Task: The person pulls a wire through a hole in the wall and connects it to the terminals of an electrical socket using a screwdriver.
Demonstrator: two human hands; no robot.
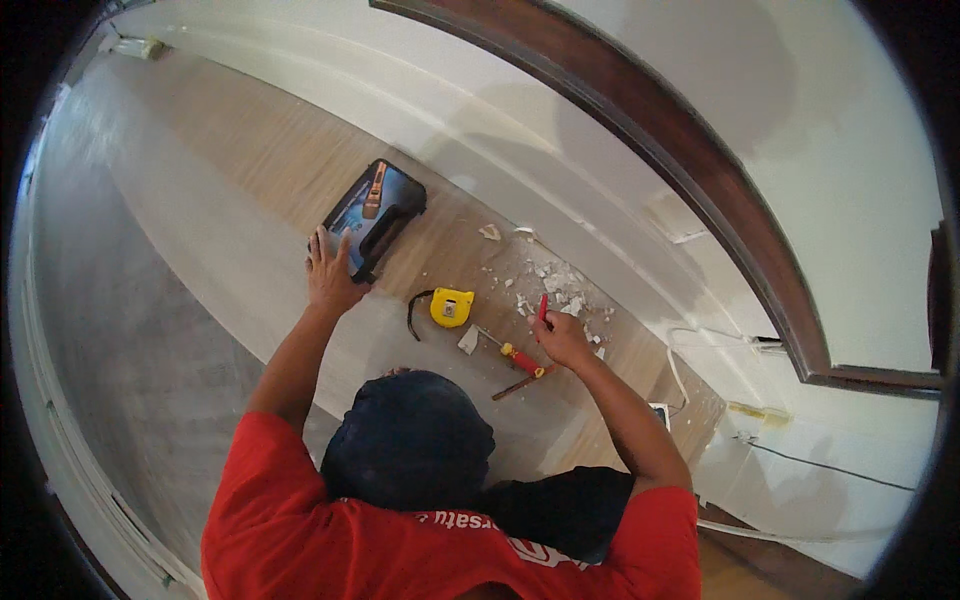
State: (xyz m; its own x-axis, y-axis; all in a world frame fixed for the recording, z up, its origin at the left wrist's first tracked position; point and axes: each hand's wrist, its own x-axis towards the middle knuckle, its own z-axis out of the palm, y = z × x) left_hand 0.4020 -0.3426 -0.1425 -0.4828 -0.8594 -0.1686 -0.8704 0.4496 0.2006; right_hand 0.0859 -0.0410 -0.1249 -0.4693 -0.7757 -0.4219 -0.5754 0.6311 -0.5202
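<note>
My left hand [335, 278], fingers spread, rests on the near edge of a black plastic case [408, 195] with a blue, pictured lid. An orange and black shape on the lid may be printed or lying there; I cannot tell. In my closed right hand [566, 340] is a slim red object [543, 307], its end sticking up past the thumb; the rest is hidden. Just below that hand lies a screwdriver [522, 361] with a red and yellow handle. Beside it is a thin brown bar [513, 388]. Between my hands sits a yellow tape measure [451, 308] with a black strap.
Broken white plaster pieces [570, 300] and dust litter the wood-look floor [250, 130] along the white wall [480, 110]. A white cable [676, 372] hangs at the right. Dark wooden trim [640, 90] curves across the wall. My dark-clad knee [408, 440] is in front.
</note>
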